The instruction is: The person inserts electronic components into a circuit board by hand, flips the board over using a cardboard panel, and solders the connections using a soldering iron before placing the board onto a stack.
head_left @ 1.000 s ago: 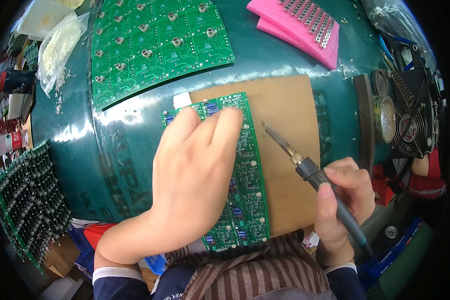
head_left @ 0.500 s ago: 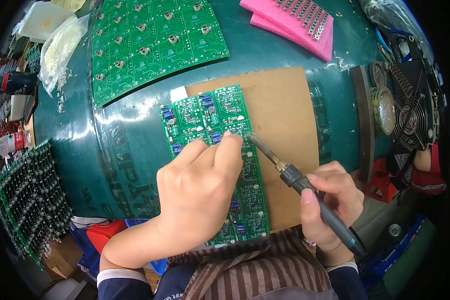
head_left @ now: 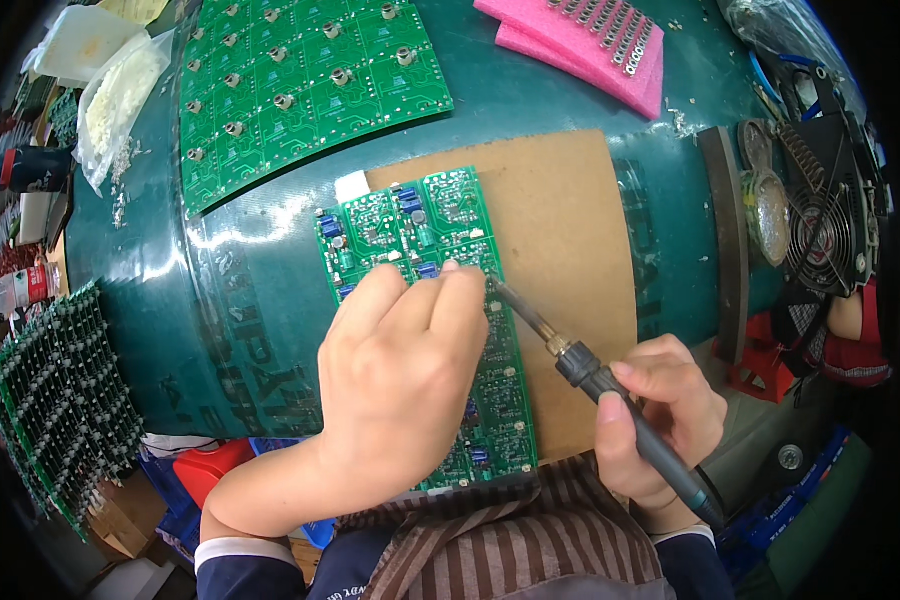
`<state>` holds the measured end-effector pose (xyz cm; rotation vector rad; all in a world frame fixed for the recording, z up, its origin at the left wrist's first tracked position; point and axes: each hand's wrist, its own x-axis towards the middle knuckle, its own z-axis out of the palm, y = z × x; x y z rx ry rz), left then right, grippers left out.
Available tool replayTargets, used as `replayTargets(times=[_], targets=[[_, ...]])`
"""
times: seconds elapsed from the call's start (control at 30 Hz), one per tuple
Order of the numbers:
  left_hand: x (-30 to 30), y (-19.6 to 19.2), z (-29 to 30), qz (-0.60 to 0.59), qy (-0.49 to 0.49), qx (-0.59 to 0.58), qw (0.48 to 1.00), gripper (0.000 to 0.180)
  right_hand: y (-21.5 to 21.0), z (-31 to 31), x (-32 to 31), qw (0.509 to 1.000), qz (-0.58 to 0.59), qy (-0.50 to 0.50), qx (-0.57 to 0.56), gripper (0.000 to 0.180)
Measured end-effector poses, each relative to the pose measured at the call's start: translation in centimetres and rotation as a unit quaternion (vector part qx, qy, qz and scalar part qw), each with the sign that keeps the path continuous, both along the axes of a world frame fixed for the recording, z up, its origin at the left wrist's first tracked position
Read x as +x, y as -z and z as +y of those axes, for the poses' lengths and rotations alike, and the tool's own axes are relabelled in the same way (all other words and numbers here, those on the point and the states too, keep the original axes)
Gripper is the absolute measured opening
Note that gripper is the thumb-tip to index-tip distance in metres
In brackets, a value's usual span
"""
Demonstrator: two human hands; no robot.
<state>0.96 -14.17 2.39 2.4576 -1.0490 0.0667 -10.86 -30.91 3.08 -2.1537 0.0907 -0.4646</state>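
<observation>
Two grips are at work over one circuit board (head_left: 455, 215). The board lies component side up on the worktop (head_left: 250, 330), partly on a brown cardboard sheet (head_left: 570, 240), with its long side running toward the person and its near end at the striped apron (head_left: 490, 530).

Right grip (head_left: 665, 415): clasped around the handle of a soldering iron (head_left: 595, 375). The thumb and fingers hold the handle, and the shaft slopes up and to the left.

Left grip (head_left: 395, 365): palm down over the board, fingers curled. The fingertips are largely hidden; whether they pinch a part or only press on the board cannot be told.

Change of state: one second ago the iron tip was off the board, over the cardboard, and the left grip covered the upper rows. The left grip has since shifted nearer the person, exposing the far cells with their blue and green components. The tip now stands at the board's right border, just beside the left fingertips. Actual contact with a joint is too small to confirm.

Assessment: both grips now converge on the same spot, so the iron appears to be in its working position. The closeness of the hot end to the left fingers is the main hazard.
</observation>
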Motion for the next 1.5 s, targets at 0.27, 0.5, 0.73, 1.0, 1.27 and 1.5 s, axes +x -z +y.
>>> replayTargets(times=[0.27, 0.5, 0.73, 1.0, 1.27, 1.5], targets=[[-0.4, 0.5, 0.0, -0.005, -0.002, -0.023, 1.0, 0.017, 0.1, 0.4, 0.4, 1.0, -0.005, 0.005, 0.007, 0.024], [-0.7, 0.1, 0.1, 0.035, -0.021, 0.004, 0.999, 0.012, -0.4, 0.5, 0.0, 1.0, -0.001, 0.001, -0.004, 0.023], [-1.4, -1.5, 0.2, 0.038, -0.008, 0.01, 0.999, 0.013, 0.5, -0.2, -2.6, 0.998, -0.042, 0.039, 0.012, 0.022], [-4.5, -0.4, 0.8, 0.057, -0.012, -0.008, 0.998, 0.018, 0.6, 0.5, -4.4, 0.999, -0.026, 0.031, 0.029, 0.023], [-4.7, 1.1, 0.7, -0.069, -0.002, -0.013, 0.998, 0.014, 0.6, 1.0, -3.7, 1.0, -0.019, 0.012, 0.013, 0.022], [-4.5, 1.0, 0.8, -0.034, 0.009, -0.037, 0.999, 0.017, 0.2, 1.2, -3.8, 1.0, -0.023, 0.012, 0.006, 0.019]])
